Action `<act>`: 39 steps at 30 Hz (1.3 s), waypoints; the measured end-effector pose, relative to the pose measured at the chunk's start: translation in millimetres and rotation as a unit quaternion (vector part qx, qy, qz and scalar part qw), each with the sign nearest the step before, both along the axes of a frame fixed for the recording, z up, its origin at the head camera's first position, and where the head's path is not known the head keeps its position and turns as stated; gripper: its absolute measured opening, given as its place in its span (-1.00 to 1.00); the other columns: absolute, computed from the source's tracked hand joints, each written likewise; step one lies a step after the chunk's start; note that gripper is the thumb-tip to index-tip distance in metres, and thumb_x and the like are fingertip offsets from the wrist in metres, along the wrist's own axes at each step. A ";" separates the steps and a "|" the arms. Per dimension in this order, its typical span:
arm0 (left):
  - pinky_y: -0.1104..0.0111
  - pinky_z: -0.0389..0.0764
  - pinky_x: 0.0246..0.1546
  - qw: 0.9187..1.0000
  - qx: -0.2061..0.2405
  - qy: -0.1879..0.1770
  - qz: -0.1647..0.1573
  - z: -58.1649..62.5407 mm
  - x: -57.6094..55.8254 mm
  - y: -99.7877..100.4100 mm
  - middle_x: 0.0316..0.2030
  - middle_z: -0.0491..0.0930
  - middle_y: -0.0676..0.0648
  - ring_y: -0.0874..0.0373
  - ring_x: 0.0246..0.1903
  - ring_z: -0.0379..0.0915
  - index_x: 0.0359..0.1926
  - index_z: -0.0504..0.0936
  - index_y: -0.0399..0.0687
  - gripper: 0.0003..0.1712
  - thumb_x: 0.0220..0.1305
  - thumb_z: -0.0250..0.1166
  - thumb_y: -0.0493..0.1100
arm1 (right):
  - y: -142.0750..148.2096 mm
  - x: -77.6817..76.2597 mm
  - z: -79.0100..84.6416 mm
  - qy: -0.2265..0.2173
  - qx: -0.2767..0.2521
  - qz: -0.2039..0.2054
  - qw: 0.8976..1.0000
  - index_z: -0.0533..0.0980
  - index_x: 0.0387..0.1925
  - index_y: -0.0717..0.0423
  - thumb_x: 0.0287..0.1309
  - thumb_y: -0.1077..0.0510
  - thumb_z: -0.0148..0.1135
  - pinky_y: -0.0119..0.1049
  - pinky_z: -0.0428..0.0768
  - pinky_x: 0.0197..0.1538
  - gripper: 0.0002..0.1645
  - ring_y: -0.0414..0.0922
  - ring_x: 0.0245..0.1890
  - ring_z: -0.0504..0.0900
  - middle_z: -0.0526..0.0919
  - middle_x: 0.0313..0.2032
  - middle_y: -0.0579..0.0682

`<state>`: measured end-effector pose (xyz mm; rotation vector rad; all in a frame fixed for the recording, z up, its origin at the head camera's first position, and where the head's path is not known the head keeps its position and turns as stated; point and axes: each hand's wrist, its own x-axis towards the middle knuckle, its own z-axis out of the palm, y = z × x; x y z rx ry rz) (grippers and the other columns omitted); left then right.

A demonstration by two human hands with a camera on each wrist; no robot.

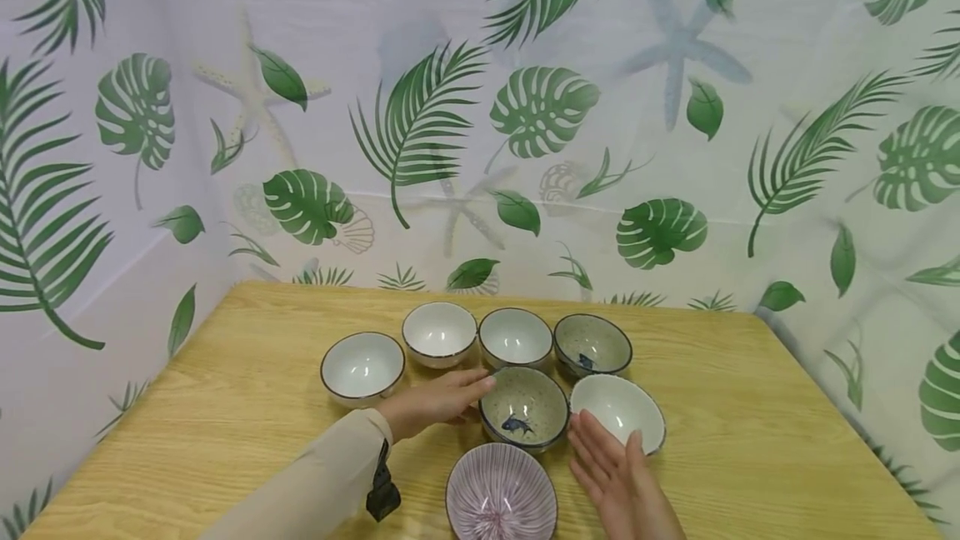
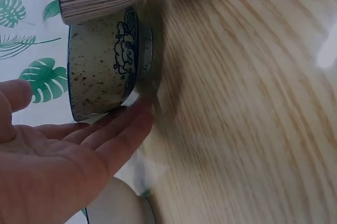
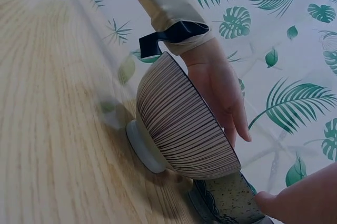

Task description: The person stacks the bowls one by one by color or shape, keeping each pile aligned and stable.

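A speckled grey-green bowl (image 1: 528, 397) with a blue fish inside stands mid-table, between the two hands. Against its left side lies the left hand (image 1: 442, 400), fingers straight, thumb near the rim. The left wrist view shows those fingers along the wall of the speckled bowl (image 2: 97, 71), which has a blue pattern low down. On its other side the right hand (image 1: 618, 477) is held with fingers extended, overlapping a white bowl (image 1: 622, 407). Nearest the person is a purple-striped bowl (image 1: 501, 486), its striped outside (image 3: 184, 124) large in the right wrist view.
Behind stand two white bowls (image 1: 439, 332) (image 1: 516, 337) and another speckled bowl (image 1: 592, 344) in a row. One more white bowl (image 1: 363, 365) sits to the left, by the left forearm. A leaf-print cloth (image 1: 465, 140) hangs behind the wooden table (image 1: 750, 440).
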<state>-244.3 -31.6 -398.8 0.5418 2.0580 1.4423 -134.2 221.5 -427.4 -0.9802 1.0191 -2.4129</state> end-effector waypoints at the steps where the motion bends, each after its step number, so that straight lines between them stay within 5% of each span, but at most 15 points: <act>1: 0.12 0.38 0.08 1.000 -0.003 -0.001 -0.004 -0.2 -0.5 1.5 0.28 0.20 -0.26 -0.06 0.02 0.39 0.41 -0.01 -0.28 -0.23 0.43 -0.12 0.15 | 0.3 1.1 0.1 -0.007 0.003 -0.002 1.000 0.21 0.37 -0.06 0.32 -0.10 -0.99 -0.36 -0.08 0.30 -0.11 -0.25 0.30 0.10 0.23 0.32 -0.18; 9: 0.16 0.53 -0.11 1.000 0.004 -0.017 0.000 -6.2 -4.9 8.8 0.10 0.37 -0.31 -0.04 -0.22 0.52 0.39 -0.01 -0.36 -0.33 0.48 -0.14 -0.01 | 0.3 5.6 4.2 -0.052 0.060 -0.055 0.995 0.30 0.28 -0.24 0.40 -0.15 -0.79 -0.35 0.05 0.30 -0.26 -0.26 0.25 0.21 0.32 0.24 -0.30; 13: 0.16 0.54 -0.14 0.999 0.003 -0.036 -0.001 -9.6 -5.8 9.9 0.06 0.37 -0.30 -0.04 -0.23 0.52 0.41 -0.06 -0.33 -0.39 0.46 -0.17 -0.15 | -1.6 5.9 4.8 -0.072 0.097 -0.092 0.988 -0.20 0.45 0.00 0.41 -0.17 -0.73 -0.31 0.06 0.30 -0.31 -0.25 0.25 0.22 0.35 0.19 -0.33; 17: 0.14 0.55 -0.16 0.999 0.020 -0.047 -0.008 -12.6 -7.2 12.1 0.04 0.36 -0.31 -0.06 -0.21 0.50 0.41 -0.07 -0.33 -0.41 0.43 -0.23 -0.24 | -2.6 6.7 3.9 -0.086 0.122 -0.119 0.982 -0.54 0.29 0.42 0.41 -0.20 -0.71 -0.30 0.07 0.30 -0.16 -0.24 0.24 0.22 0.34 0.18 -0.33; 23: 0.14 0.57 -0.20 0.997 0.051 -0.053 -0.014 -14.7 -7.8 13.5 0.00 0.39 -0.33 -0.04 -0.23 0.50 0.40 -0.05 -0.34 -0.44 0.44 -0.26 -0.26 | -3.8 7.8 1.2 -0.096 0.145 -0.149 0.973 -0.55 0.29 0.44 0.40 -0.19 -0.75 -0.32 0.11 0.28 -0.17 -0.28 0.22 0.24 0.27 0.26 -0.22; 28: 0.16 0.57 -0.21 0.997 0.055 -0.050 -0.014 -16.3 -7.2 13.4 -0.01 0.39 -0.32 -0.01 -0.24 0.49 0.40 -0.04 -0.34 -0.45 0.45 -0.27 -0.27 | -10.4 9.1 2.9 -0.140 0.212 -0.220 0.942 -0.44 0.37 0.38 0.41 -0.21 -0.73 -0.33 0.19 0.24 -0.16 -0.12 0.29 0.10 -0.22 0.39 0.31; 30: 0.16 0.57 -0.21 0.997 0.056 -0.048 -0.017 -16.7 -7.6 13.1 0.00 0.38 -0.33 0.00 -0.24 0.49 0.39 -0.03 -0.34 -0.46 0.45 -0.27 -0.27 | -13.2 9.2 5.0 -0.152 0.225 -0.234 0.934 -0.42 0.37 0.39 0.42 -0.21 -0.70 -0.33 0.19 0.23 -0.15 0.00 0.31 -0.02 -0.31 0.36 0.37; 39: 0.18 0.57 -0.20 0.997 0.055 -0.042 -0.026 -16.4 -8.2 12.5 0.03 0.36 -0.32 0.02 -0.23 0.48 0.39 -0.03 -0.33 -0.46 0.45 -0.27 -0.27 | -18.4 7.1 8.1 -0.127 0.243 -0.231 0.934 -0.45 0.35 0.45 0.44 -0.19 -0.67 -0.18 0.00 0.28 -0.15 0.19 0.33 -0.27 -0.39 0.34 0.40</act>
